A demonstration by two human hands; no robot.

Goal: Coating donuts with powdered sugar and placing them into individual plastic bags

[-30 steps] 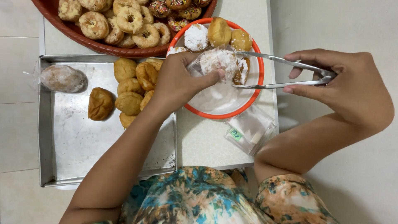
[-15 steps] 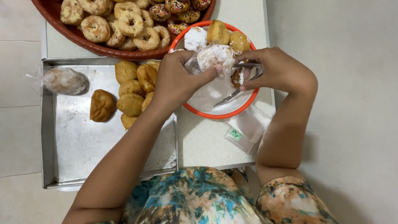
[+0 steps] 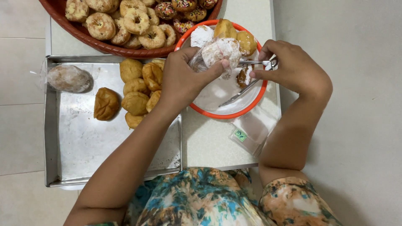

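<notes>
My left hand (image 3: 182, 79) pinches a clear plastic bag with a sugar-dusted doughnut (image 3: 217, 52) over the orange-rimmed white plate (image 3: 226, 109). Just to its right, my right hand (image 3: 293, 69) grips the metal tongs (image 3: 247, 77), which lie crosswise with tips toward the bag. Beyond sits a brown basket of ring doughnuts (image 3: 125, 25).

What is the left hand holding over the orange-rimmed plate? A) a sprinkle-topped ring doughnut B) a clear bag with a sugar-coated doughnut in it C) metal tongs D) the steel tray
B: the left hand pinches a clear bag with a sugar-coated doughnut above the orange-rimmed plate, while the right hand holds the metal tongs.
</notes>
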